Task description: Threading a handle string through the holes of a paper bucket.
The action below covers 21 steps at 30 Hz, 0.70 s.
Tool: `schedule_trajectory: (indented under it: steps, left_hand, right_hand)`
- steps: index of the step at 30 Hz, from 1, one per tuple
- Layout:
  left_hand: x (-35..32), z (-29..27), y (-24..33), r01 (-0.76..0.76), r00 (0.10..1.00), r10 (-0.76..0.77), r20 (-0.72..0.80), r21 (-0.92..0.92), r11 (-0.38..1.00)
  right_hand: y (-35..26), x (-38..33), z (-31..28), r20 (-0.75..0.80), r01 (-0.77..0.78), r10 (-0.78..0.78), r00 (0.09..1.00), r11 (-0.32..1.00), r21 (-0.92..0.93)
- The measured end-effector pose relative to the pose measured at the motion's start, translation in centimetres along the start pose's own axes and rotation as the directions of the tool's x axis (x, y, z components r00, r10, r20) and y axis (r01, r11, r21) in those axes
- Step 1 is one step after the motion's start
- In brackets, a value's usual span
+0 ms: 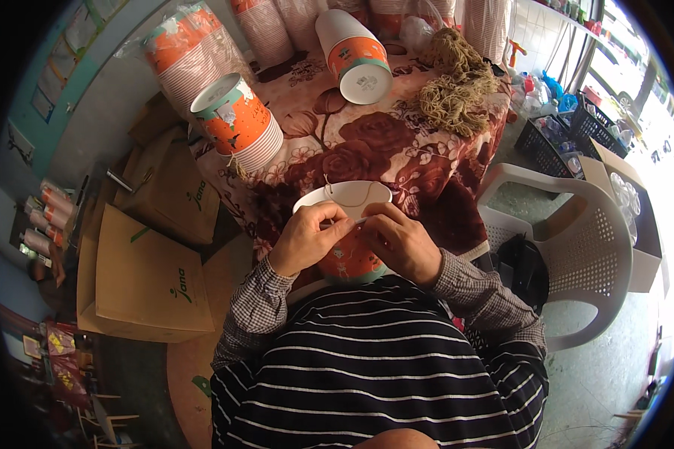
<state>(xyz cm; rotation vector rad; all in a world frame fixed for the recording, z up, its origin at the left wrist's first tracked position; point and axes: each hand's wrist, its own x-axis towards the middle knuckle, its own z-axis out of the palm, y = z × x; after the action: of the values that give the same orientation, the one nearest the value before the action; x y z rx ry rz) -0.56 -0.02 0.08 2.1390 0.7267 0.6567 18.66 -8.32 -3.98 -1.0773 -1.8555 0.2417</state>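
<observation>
A paper bucket (352, 262), white inside and orange with a green base band outside, stands upright against my lap at the table's near edge. A thin beige string (352, 204) curves across its white inside, with one end sticking up at the far rim. My left hand (314, 238) is closed in a pinch above the near rim. Fingertip to fingertip with it, my right hand (403, 243) pinches too. A small pale bit, apparently the string, shows between the fingertips; the fingers hide most of it.
On the flowered tablecloth (382, 138) are a tilted bucket stack (243, 127), a lying stack (352, 45) and a heap of beige strings (457, 93). Cardboard boxes (150, 277) stand at left. At right are a white plastic chair (577, 254) and black crates (550, 142).
</observation>
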Motion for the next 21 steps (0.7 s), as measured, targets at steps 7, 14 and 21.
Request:
schedule_trajectory:
  steps: [7, 14, 21]
  left_hand:
    - [-0.1, 0.4, 0.5, -0.003, 0.992, 0.0, -0.127, -0.018, 1.0]
    - [-0.1, 0.6, 0.3, 0.059, 0.988, -0.07, -0.141, -0.08, 0.995]
    - [0.7, 0.3, -0.8, -0.053, 0.97, 0.041, -0.238, -0.044, 0.998]
  right_hand:
    - [0.1, 1.2, -2.5, 0.022, 0.061, -0.058, 0.998, 0.976, -0.207]
    - [2.5, 6.6, 0.0, -0.049, 0.011, -0.016, 0.999, 0.994, -0.107]
    - [3.5, 7.2, -0.4, 0.331, -0.413, 0.251, 0.909, 0.642, 0.646]
